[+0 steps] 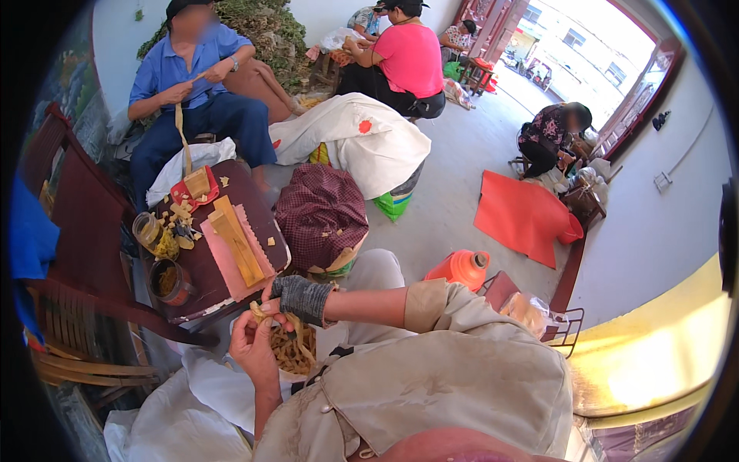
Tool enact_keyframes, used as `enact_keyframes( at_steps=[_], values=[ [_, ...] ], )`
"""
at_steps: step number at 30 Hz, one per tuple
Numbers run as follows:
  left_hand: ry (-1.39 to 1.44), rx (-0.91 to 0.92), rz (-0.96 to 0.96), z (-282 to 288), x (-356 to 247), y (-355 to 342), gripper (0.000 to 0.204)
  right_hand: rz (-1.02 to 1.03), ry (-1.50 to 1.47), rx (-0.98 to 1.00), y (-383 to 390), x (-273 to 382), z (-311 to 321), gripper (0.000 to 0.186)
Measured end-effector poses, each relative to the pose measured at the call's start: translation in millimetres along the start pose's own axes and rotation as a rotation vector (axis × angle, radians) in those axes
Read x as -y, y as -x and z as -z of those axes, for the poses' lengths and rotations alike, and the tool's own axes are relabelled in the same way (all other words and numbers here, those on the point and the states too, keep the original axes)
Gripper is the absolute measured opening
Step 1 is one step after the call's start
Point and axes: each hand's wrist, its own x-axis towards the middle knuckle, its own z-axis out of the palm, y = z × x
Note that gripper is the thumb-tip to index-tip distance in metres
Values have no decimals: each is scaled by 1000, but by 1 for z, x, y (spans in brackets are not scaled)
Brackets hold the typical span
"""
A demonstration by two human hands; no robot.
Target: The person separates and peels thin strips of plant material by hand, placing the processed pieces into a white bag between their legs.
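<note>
My left hand (254, 344) and my right hand (275, 302) meet near the front edge of the low table. Their fingers are closed on a yellowish-tan strip (259, 312), which is small and partly hidden by the fingertips. A dark grey knitted band covers my right wrist and part of that hand. Just under both hands, a white container (291, 376) holds many curled tan strips (292, 352). On the dark red table (202, 302) lie a flat yellowish wooden board (235, 242) and a pink cloth (224, 262) beneath it.
Two jars (165, 245) (170, 283), a red tray (195, 185) and loose tan pieces share the table. Across it sits a person in blue holding a long strip. A checkered cloth bundle (322, 218), a red mat (517, 217) and an orange jug (459, 269) stand around; wooden chairs (77, 231) flank the left.
</note>
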Motion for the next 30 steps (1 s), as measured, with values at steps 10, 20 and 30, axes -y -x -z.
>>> enact_keyframes(
  at_steps=[10, 20, 30],
  values=[
    [-184, 183, -9, 33, -14, -20, 7, -228, -107, 23, 0, 1, 25, 25],
    [-998, 209, -484, 13, -44, -12, 24, 49, 546, 104, -3, -10, 18, 18],
    [-1270, 430, -334, 28, 7, 7, 18, -44, 791, 136, 9, -15, -6, 30]
  ],
)
